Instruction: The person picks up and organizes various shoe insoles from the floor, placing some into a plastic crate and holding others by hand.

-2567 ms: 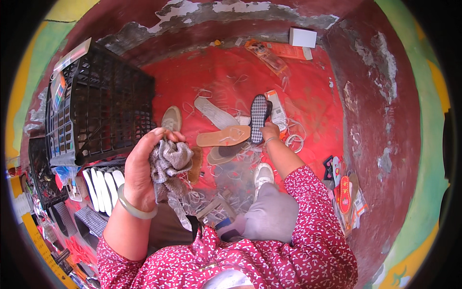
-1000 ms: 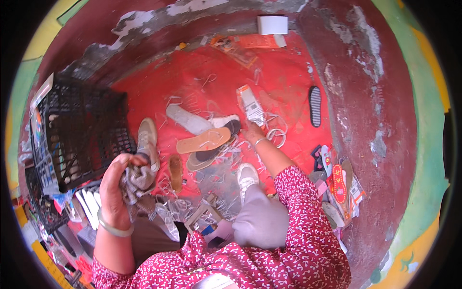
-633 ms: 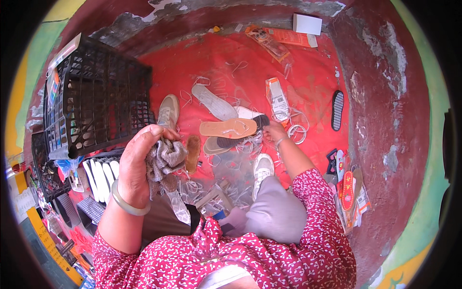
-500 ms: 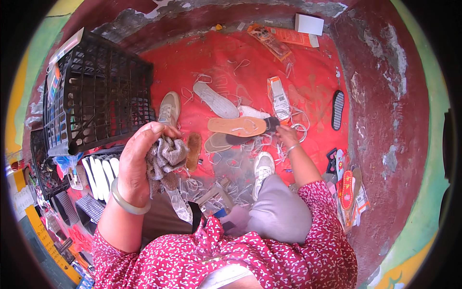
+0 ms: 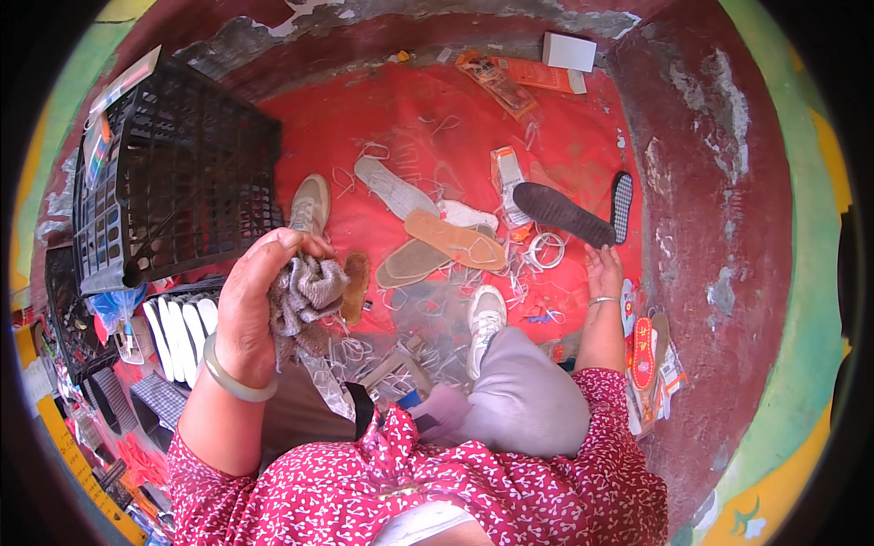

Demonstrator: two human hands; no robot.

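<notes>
My left hand (image 5: 250, 305) is closed around a bunched grey-brown knitted cloth (image 5: 314, 291), held up over my left thigh. My right hand (image 5: 603, 270) reaches out to the right with its fingers stretched. Its fingertips are at the near end of a dark insole (image 5: 564, 215), whose end overlaps a black-and-white checked insole (image 5: 622, 202). In the middle of the red floor sheet, a tan insole (image 5: 453, 238) lies across a brown one (image 5: 414, 264). A pale grey insole (image 5: 393, 185) and a white piece (image 5: 467, 215) lie just beyond them.
A black plastic crate (image 5: 177, 173) stands on its side at the left. White insoles (image 5: 182, 337) are stacked below it. Loose white cords (image 5: 546, 250) and packets (image 5: 496, 86) lie about the sheet. A maroon wall (image 5: 719, 227) bounds the right, with red patterned insoles (image 5: 643, 353) beside it.
My right hand has moved right, and the dark insole has come out from under the tan one to the checked insole. The tan insole has turned. My left hand still grips the cloth.
</notes>
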